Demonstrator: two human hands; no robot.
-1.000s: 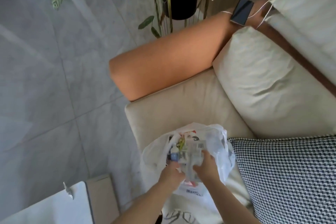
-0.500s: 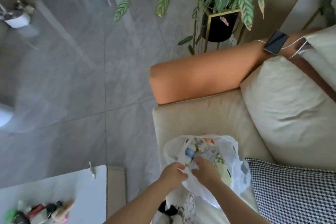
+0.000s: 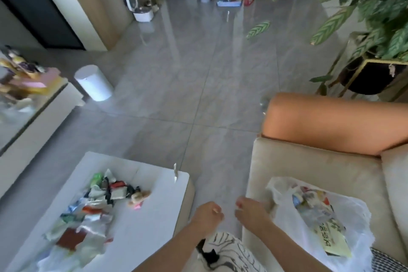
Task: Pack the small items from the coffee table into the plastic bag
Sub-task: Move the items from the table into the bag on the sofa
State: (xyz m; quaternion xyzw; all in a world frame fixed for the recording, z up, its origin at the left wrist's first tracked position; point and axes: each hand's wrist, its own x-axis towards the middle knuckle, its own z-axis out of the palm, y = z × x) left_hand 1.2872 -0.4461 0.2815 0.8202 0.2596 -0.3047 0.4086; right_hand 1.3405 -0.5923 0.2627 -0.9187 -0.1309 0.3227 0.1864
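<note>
A clear plastic bag [image 3: 344,212] lies open on the beige sofa seat [image 3: 309,168] at the lower right, with several packets inside. A heap of small packets and sachets [image 3: 97,203] sits on the white coffee table [image 3: 152,216] at the lower left. My left hand [image 3: 207,215] hovers between table and sofa, fingers curled, nothing seen in it. My right hand [image 3: 251,211] is just right of it, at the bag's left edge, fingers loosely bent and empty.
An orange sofa armrest [image 3: 331,121] runs across the right. A potted plant in a black and gold stand [image 3: 371,75] rises behind it. A white cylindrical bin [image 3: 93,83] stands on the grey tile floor. A low cabinet [image 3: 33,117] is at far left.
Both hands have come out of the bag and moved left. The view has swung left, bringing the coffee table and its heap of packets into sight.
</note>
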